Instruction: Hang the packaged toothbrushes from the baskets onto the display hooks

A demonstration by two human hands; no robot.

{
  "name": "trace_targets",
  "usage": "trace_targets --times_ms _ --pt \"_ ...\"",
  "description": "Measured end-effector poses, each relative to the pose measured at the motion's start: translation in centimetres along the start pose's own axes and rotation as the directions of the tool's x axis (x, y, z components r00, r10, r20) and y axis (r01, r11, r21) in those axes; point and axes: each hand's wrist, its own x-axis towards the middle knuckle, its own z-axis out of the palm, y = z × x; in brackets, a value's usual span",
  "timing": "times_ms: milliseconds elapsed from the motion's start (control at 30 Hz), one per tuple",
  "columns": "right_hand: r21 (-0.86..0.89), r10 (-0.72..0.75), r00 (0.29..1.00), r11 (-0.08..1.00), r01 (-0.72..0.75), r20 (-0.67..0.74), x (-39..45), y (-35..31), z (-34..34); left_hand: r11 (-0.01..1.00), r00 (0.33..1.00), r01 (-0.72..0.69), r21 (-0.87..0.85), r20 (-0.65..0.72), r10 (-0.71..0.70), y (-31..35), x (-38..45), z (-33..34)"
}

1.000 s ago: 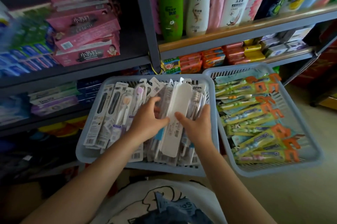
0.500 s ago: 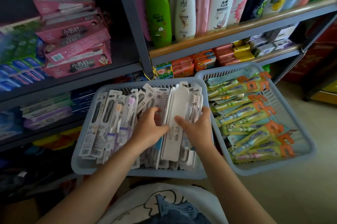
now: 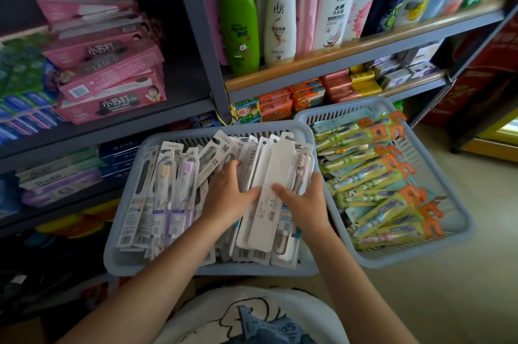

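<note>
Shelves [image 3: 364, 44] behind, bottles and boxes stocked; no display hooks in view; two blue baskets below: near basket [image 3: 213, 268] full of white toothbrush packs, far basket [image 3: 454, 192] holding yellow-green packs [image 3: 372, 189]; white pack [image 3: 269, 198] on top of near pile, flanked by both hands; left hand [image 3: 227, 198] and right hand [image 3: 302, 200] pinching its edges, seemingly; risk: slick overlapping packs, neighbours could snag hang-tabs and spill over rim.

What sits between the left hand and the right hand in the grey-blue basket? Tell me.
In the head view, one long white toothbrush package lies between the left hand and the right hand, atop the packs in the grey-blue plastic basket; both thumbs touch it.
</note>
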Motion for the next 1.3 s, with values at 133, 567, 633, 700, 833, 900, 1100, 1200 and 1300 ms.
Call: trace_targets --times_ms 133,567,633,700,833,900,1100,1200,1300 --pt "-0.079 -0.040 0.998 0.996 0.036 -0.052 0.2 -0.1 -1.5 0.995 1.000 -0.002 0.096 0.003 0.001 0.4 0.3 0.5" --pt "-0.114 -0.083 0.995 0.991 0.076 -0.061 -0.1 -0.5 -1.8 0.988 0.991 0.114 0.108 0.054 -0.121 0.5 1.4 0.3" --pt "-0.148 -0.113 0.990 0.984 0.100 -0.084 0.0 -0.3 -1.4 0.989 0.989 0.131 0.069 0.055 -0.135 0.5 1.3 0.4" --pt "-0.170 -0.126 0.988 0.979 0.109 -0.091 -0.1 -0.2 -1.2 0.990 0.989 0.138 0.002 0.045 -0.138 0.5 1.0 0.5" --pt "-0.130 -0.098 0.992 0.988 0.086 -0.083 -0.3 -0.5 -1.6 0.972 0.990 0.138 -0.191 0.032 -0.134 0.6 0.7 0.0" --pt "-0.116 -0.089 0.993 0.990 0.080 -0.078 -0.4 -0.7 -1.7 0.968 0.993 0.116 -0.223 0.053 -0.107 0.7 0.8 -0.4" --pt "-0.014 -0.055 0.995 0.998 0.054 -0.081 -0.7 -1.5 -2.2 0.925 0.992 0.113 -0.363 0.101 -0.081 1.2 0.8 -1.3" --pt "0.015 -0.044 0.996 0.999 0.045 -0.073 -0.6 -2.2 -2.6 0.897 0.994 0.097 -0.432 0.092 -0.063 1.0 0.7 -1.6" --pt "0.036 -0.027 0.999 0.999 0.029 -0.040 -0.4 -3.4 -2.7 0.852 0.992 0.104 -0.513 0.109 -0.055 1.1 0.6 -2.3"
